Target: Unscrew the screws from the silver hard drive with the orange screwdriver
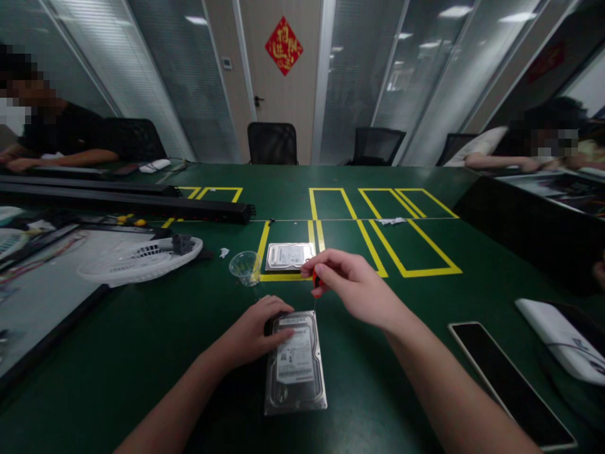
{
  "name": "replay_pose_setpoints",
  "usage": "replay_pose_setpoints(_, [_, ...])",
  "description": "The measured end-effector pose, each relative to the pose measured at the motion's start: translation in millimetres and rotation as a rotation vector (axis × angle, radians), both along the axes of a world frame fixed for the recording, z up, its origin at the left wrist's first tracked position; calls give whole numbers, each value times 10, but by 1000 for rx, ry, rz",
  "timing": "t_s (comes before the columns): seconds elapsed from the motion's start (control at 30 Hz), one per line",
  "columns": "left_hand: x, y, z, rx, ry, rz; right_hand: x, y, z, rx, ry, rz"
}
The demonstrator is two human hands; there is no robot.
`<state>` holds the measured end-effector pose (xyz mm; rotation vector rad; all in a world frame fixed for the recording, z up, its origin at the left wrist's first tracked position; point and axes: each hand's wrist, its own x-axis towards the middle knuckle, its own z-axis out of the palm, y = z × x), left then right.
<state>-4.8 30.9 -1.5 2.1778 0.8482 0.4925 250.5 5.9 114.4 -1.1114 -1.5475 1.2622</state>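
Note:
A silver hard drive (297,372) lies label up on the green table, its long side pointing away from me. My left hand (259,331) rests on its upper left part, thumb on the label and fingers over the far left edge. In my right hand (350,280) is a small red and black screwdriver (317,285), pinched upright, with its thin shaft reaching down to the drive's far right corner. Beyond my hands a second hard drive (287,255) lies inside a yellow taped frame. Left of it stands a clear plastic cup (246,268).
A phone (510,381) and a white device (562,337) with a cable lie at the right. Long black bars (198,208), a white oval frame (142,271) and a large panel (51,302) occupy the left. People sit at both far sides.

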Motion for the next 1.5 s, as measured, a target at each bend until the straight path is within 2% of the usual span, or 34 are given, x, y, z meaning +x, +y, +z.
replay_pose_setpoints(0.17, [2, -13, 39, -23, 20, 4, -31, -28, 13, -29, 57, -43])
replay_pose_setpoints(0.5, [-14, -4, -2, -6, 7, 7, -9, -32, -4, 15, 24, 109])
replay_pose_setpoints(0.77, [-12, -9, 19, -26, 20, 8, -21, -28, 9, -8, 24, -14])
replay_pose_setpoints(1.07, [-12, -6, 7, -16, 10, 1, -21, -38, 6, 38, 8, 67])
replay_pose_setpoints(1.4, [-10, -7, 9, -14, 17, 8, -45, -37, -5, -17, 57, -21])
replay_pose_setpoints(1.5, [-6, -8, 15, -11, 10, 5, -47, -49, 6, 9, 45, 7])
